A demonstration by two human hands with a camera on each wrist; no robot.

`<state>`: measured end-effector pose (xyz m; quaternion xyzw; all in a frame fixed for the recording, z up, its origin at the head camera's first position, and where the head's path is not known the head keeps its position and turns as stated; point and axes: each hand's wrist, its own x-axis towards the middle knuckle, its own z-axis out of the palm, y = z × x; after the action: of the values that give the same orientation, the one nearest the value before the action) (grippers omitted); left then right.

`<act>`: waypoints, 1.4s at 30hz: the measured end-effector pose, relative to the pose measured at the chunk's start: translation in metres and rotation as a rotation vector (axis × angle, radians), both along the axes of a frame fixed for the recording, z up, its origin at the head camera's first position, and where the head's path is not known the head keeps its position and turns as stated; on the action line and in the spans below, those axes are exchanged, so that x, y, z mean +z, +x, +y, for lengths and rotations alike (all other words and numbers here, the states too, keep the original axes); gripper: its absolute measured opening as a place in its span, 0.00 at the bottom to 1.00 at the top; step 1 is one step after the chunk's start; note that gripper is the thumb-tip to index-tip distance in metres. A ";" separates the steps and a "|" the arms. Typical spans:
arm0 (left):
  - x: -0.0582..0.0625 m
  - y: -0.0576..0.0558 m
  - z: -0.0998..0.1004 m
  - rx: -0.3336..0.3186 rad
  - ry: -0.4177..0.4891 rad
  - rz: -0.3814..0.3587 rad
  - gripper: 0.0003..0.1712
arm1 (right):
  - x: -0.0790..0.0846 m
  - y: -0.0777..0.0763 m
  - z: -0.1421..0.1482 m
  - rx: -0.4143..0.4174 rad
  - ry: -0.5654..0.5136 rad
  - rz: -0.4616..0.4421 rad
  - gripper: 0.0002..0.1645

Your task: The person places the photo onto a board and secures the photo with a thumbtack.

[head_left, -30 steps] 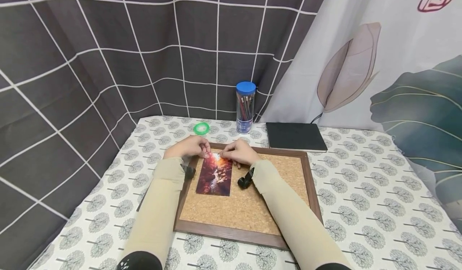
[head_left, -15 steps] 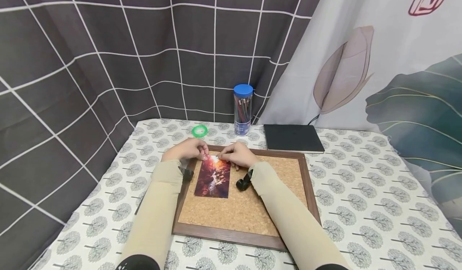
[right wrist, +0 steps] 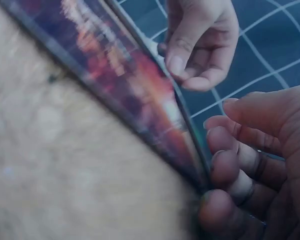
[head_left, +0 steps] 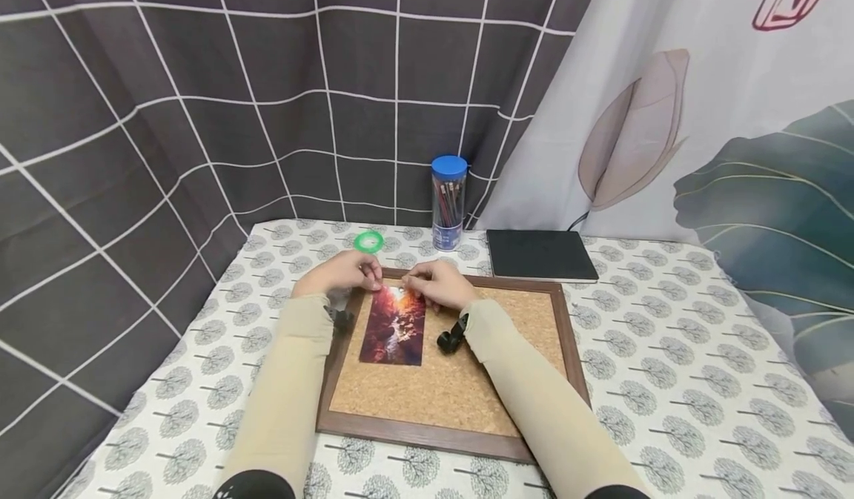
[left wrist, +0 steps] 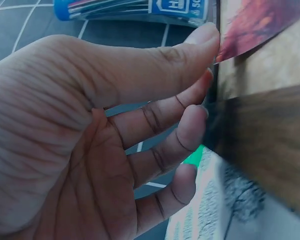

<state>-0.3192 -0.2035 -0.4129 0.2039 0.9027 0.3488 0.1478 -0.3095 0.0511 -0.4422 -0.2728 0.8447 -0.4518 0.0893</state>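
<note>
A glossy photo print (head_left: 394,327) in red and purple, with a bright patch near its top, lies on the upper left part of a cork board (head_left: 420,395). My left hand (head_left: 347,271) is at the print's top left corner, thumb and forefinger closed together there. In the left wrist view, the thumb tip meets the print's edge (left wrist: 250,30), and the other fingers curl loosely below. My right hand (head_left: 442,284) is bent over the top right corner, fingertips right by the edge. I cannot tell whether its curled fingers (right wrist: 225,167) grip anything small.
The board has a brown wooden frame (head_left: 427,434). Behind it stand a green tape ring (head_left: 369,242) and a clear tube of pencils with a blue lid (head_left: 448,202). A flat black tablet-like slab (head_left: 542,255) lies at the back right, on the tree-print tablecloth (head_left: 667,380).
Both hands stay at the print's top corners. The left hand has shifted slightly left, the right fingers have moved a little, and the print has hardly moved on the cork.
</note>
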 end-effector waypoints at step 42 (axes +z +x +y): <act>0.020 0.070 -0.095 0.048 -0.186 -0.093 0.35 | -0.034 0.053 0.297 -0.397 0.149 0.094 0.19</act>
<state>-0.2489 -0.2983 -0.3930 0.1512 0.9281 0.2758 0.1994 -0.2565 0.3483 -0.4766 -0.1146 0.9162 -0.3835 -0.0207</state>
